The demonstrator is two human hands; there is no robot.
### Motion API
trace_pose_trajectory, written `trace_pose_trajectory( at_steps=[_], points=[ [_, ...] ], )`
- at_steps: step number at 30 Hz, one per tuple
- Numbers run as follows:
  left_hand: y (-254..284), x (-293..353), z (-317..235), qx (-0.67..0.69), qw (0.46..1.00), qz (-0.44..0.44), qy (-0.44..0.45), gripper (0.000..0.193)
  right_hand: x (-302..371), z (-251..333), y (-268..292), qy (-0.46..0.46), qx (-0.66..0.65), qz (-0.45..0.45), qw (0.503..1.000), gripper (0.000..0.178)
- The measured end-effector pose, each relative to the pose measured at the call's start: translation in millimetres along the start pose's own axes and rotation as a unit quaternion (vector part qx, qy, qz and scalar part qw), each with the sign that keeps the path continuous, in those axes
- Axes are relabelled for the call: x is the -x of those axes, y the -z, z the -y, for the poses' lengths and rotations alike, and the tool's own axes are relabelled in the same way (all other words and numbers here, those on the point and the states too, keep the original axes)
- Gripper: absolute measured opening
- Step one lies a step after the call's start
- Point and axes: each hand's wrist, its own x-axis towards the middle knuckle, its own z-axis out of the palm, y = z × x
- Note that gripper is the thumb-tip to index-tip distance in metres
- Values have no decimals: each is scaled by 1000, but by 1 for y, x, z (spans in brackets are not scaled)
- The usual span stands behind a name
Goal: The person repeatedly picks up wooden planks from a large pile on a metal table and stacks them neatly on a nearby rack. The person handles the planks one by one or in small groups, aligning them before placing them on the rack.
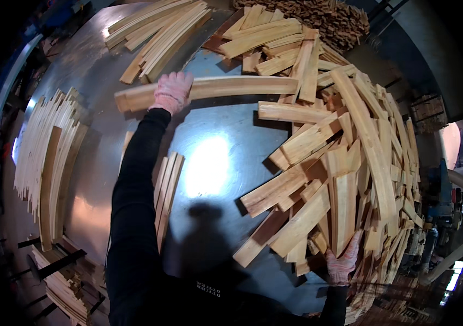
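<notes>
At a shiny grey metal table (220, 122), right of pale wooden slats (41, 146), clasps a long, light-brown wooden board (237, 87) near its left end with the pink-gloved left hand (172, 91). At right, has the pink-gloved right hand (344, 262) at a jumbled wooden-board heap (370, 152); cannot tell its grip.

Tan boards (242, 87), pinkish gloves (172, 91), black sleeve (135, 179)

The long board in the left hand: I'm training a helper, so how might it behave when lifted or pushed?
The board is probably stiff, since it looks like solid wood. It may slide readily across the table, whose surface looks smooth and shiny. It seems unlikely to roll, given its flat sides.
</notes>
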Motion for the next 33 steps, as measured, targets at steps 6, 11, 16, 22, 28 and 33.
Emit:
trace_pose_trajectory(
  at_steps=[6, 11, 16, 22, 28, 33],
  points=[
    [128, 83, 43, 131, 987, 23, 87, 64, 8, 69, 69, -57, -448, 181, 874, 95],
    [167, 235, -42, 861, 381, 276, 194, 54, -1, 197, 84, -49, -716, 353, 601, 61],
    [132, 363, -173, 926, 200, 191, 258, 61, 51, 249, -38, 62, -496, 319, 805, 53],
    [101, 484, -224, 822, 275, 287, 407, 59, 166, 175, -151, -208, -472, 444, 733, 89],
    [116, 501, -249, 759, 509, 243, 325, 85, 193, 167, -134, -80, -428, 449, 780, 77],
    [123, 484, -246, 659, 622, 282, 313, 112, 166, 167, -105, 1, -436, 438, 786, 51]
  ],
)
